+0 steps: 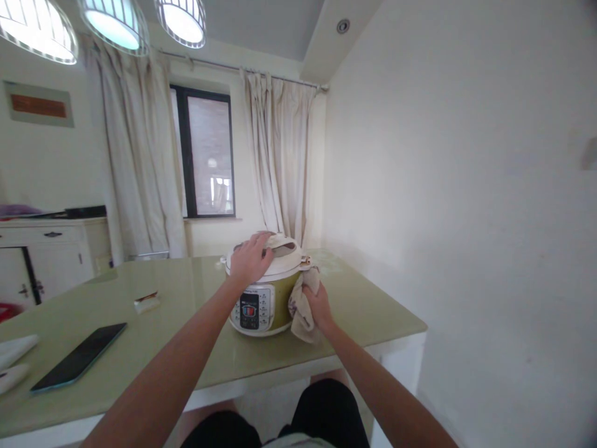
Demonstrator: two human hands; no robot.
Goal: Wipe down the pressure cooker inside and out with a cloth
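Observation:
An electric pressure cooker (282, 300), white and olive green with a front control panel, stands upright on the table near its front edge. My left hand (252, 256) rests on top of the lid (284, 264), its fingers curled over the handle area; the fingertips are partly hidden. At the cooker's right side, my right hand (319, 306) is closed on a crumpled beige cloth (303, 318) and presses it against the green wall, just below the side lug.
The pale green table (373, 311) meets the white wall on the right. Left of the cooker lie a dark phone (80, 358), a small white box (147, 303) and white objects (16, 351) at the edge. Curtains, a window and a white cabinet (56, 249) stand behind.

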